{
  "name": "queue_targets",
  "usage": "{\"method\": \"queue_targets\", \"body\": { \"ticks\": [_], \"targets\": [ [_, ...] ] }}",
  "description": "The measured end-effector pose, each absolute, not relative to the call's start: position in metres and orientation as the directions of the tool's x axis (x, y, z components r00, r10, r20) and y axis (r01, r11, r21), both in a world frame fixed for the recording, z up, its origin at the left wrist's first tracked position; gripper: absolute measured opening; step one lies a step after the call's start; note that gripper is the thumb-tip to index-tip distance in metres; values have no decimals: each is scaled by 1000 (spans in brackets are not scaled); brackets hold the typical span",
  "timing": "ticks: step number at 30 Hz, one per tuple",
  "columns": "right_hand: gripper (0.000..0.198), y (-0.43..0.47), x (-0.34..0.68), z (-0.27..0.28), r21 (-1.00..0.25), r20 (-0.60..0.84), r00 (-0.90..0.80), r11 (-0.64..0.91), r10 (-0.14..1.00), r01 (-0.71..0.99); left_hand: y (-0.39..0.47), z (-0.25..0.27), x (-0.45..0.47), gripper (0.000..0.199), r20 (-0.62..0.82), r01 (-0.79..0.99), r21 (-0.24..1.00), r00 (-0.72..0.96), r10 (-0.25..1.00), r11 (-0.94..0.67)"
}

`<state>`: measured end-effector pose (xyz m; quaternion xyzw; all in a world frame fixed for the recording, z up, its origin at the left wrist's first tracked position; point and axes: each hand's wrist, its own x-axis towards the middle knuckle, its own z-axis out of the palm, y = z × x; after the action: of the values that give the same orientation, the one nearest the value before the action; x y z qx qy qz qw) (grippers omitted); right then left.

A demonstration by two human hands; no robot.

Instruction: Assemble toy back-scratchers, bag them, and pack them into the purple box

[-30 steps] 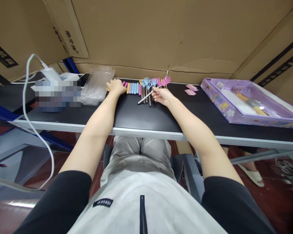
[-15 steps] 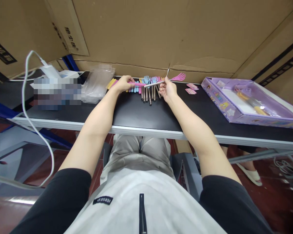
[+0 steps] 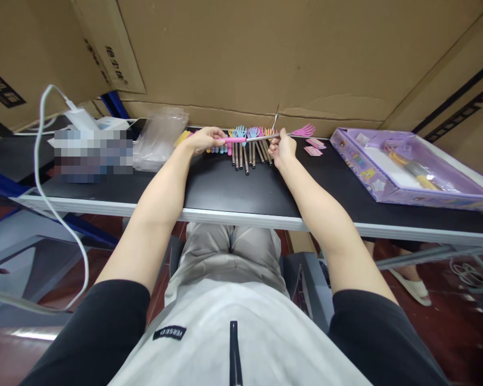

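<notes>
My left hand (image 3: 206,140) is closed around a pink handle (image 3: 235,140) that points right. In the fingers of my right hand (image 3: 283,148) is the metal rod of a back scratcher, whose pink claw-shaped head (image 3: 305,131) sticks out to the right. Rod and handle lie in one line, their ends meeting between my hands; I cannot tell how far one sits inside the other. Below them lie several metal rods (image 3: 247,161) with coloured claw heads (image 3: 239,132). Several coloured handles (image 3: 219,150) rest beside my left hand, partly hidden by it.
Pink cards (image 3: 314,151) lie right of my right hand. A purple box (image 3: 386,179) with a wrapped yellow item stands at the right. Clear plastic bags (image 3: 161,139) and a white cable (image 3: 41,161) are at the left. Cardboard (image 3: 225,53) walls the table's back.
My right hand has moved slightly right with the rod, which is now level with the pink handle instead of crossing at its end. The handle's end has shifted a little right.
</notes>
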<state>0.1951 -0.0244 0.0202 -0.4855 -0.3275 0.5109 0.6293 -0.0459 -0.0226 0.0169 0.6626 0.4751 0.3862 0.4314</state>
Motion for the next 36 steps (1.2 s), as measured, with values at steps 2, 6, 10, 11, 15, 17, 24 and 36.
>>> {"method": "queue_targets", "body": {
  "ticks": [2, 6, 10, 11, 15, 17, 24, 36],
  "targets": [
    [48, -24, 196, 20, -946, -77, 271, 15, 960, -323, -23, 17, -46, 17, 102, 275, 945, 263, 959, -175],
    [49, -23, 196, 20, -944, -69, 286, 30, 956, -328, -23, 18, -45, 20, 101, 283, 942, 270, 958, -179],
    [48, -22, 197, 20, -941, -50, 307, 58, 950, -334, -21, 19, -41, 23, 118, 327, 924, 243, 963, -196],
    [47, -22, 197, 20, -941, -40, 308, 68, 951, -333, -21, 19, -40, 23, 121, 341, 919, 234, 965, -198],
    [45, -22, 199, 20, -940, -4, 311, 102, 950, -324, -25, 20, -35, 22, 120, 375, 906, 219, 968, -198],
    [45, -23, 200, 21, -943, 7, 309, 109, 951, -315, -27, 21, -33, 21, 132, 359, 910, 228, 965, -209],
    [47, -27, 206, 22, -945, 47, 278, 133, 960, -300, -28, 18, -33, 21, 169, 282, 926, 282, 945, -250],
    [49, -29, 205, 24, -915, 51, 294, 163, 954, -369, -26, 16, -26, 23, 230, 174, 949, 193, 954, -264]
  ]
}}
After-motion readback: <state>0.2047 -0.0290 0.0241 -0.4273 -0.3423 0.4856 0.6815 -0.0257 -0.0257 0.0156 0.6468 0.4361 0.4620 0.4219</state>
